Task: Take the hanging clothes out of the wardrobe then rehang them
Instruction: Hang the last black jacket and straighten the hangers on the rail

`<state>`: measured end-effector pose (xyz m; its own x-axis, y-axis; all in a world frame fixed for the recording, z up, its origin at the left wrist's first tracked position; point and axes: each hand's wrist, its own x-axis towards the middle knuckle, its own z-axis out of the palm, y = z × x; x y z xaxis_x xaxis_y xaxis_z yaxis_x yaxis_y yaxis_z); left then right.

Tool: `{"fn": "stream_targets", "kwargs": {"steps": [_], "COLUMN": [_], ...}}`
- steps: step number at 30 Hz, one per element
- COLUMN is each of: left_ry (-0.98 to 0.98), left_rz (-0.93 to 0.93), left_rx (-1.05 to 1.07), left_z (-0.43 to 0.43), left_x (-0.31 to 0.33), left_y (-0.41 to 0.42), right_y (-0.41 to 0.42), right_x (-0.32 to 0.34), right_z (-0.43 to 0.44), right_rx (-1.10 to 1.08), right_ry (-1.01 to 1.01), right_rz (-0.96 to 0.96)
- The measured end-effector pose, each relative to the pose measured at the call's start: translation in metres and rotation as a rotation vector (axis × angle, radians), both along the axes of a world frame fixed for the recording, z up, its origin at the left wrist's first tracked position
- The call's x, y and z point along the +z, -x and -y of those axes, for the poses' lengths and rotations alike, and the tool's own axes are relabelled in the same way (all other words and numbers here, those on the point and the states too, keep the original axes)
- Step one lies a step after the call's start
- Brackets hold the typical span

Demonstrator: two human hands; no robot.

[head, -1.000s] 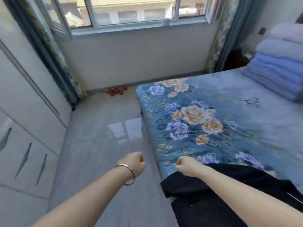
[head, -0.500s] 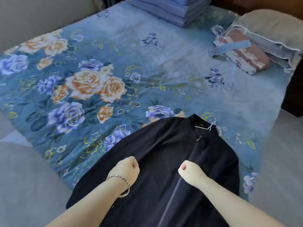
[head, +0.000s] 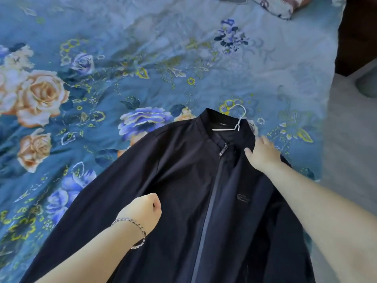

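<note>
Dark navy jacket lies front up across the near part of the bed, zipped closed, its collar pointing to the far side. Nearest, the left hand is clenched in a fist above the jacket's left chest and holds nothing; a thin chain bracelet circles its wrist. A small logo shows on the chest to the right of the zip. Farther on, the right hand rests on the jacket's right shoulder just beside the collar, thumb spread on the cloth; whether its fingers pinch the fabric cannot be told. A white hanger sits inside the collar, its hook lying on the blue flowered bedspread. At the far edge lies a patterned folded cloth. Grey floor runs along the right.
</note>
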<state>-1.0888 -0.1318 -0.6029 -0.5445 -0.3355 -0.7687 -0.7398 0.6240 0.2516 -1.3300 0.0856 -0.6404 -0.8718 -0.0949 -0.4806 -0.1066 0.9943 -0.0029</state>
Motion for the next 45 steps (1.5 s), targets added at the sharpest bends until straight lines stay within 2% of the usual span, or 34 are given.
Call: {"fn": "stream_targets", "kwargs": {"steps": [3, 6, 9, 13, 18, 21, 26, 29, 31, 34, 39, 42, 45], "left_ry": [-0.101, -0.132, -0.148, -0.163, -0.162, -0.174, -0.19, -0.138, -0.089, -0.044, 0.069, 0.141, 0.22], "left_rz": [-0.004, 0.016, 0.028, 0.009, -0.067, -0.095, -0.137, -0.186, -0.228, -0.291, -0.391, -0.416, -0.446], "left_rx": [0.155, 0.209, 0.255, 0.345, 0.421, 0.477, 0.509, 0.512, 0.5, 0.596, 0.836, 0.943, 1.065], "left_z": [-0.004, -0.004, -0.004, -0.002, 0.002, 0.003, 0.009, 0.021, 0.032, 0.045, 0.067, 0.072, 0.068], "left_x": [-0.018, -0.028, -0.035, -0.036, -0.018, 0.009, 0.079, 0.123, 0.152, 0.195, 0.255, 0.291, 0.328], "left_y": [0.003, 0.002, 0.0, 0.001, 0.002, -0.004, -0.024, -0.044, -0.06, -0.096, -0.194, -0.271, -0.358], "right_y": [0.024, 0.031, 0.036, 0.037, 0.028, 0.015, -0.028, -0.056, -0.076, -0.115, -0.21, -0.288, -0.378], "right_x": [-0.028, -0.052, -0.054, -0.039, 0.002, 0.039, 0.117, 0.171, 0.206, 0.249, 0.316, 0.357, 0.388], "right_z": [-0.009, -0.017, -0.016, -0.001, 0.022, 0.037, 0.069, 0.091, 0.105, 0.128, 0.178, 0.213, 0.243], "right_rx": [-0.204, -0.339, -0.297, -0.231, -0.331, -0.305, -0.064, 0.209, 0.291, 0.449, 0.835, 1.069, 1.205], "right_ry": [0.005, 0.138, 0.176, 0.401, 0.725, 0.673, 0.536, 0.455, 0.498, 0.575, 0.614, 0.556, 0.57], "right_rz": [0.082, 0.125, 0.186, 0.241, 0.178, 0.129, -0.026, -0.024, 0.022, 0.1, 0.151, 0.217, 0.295]}}
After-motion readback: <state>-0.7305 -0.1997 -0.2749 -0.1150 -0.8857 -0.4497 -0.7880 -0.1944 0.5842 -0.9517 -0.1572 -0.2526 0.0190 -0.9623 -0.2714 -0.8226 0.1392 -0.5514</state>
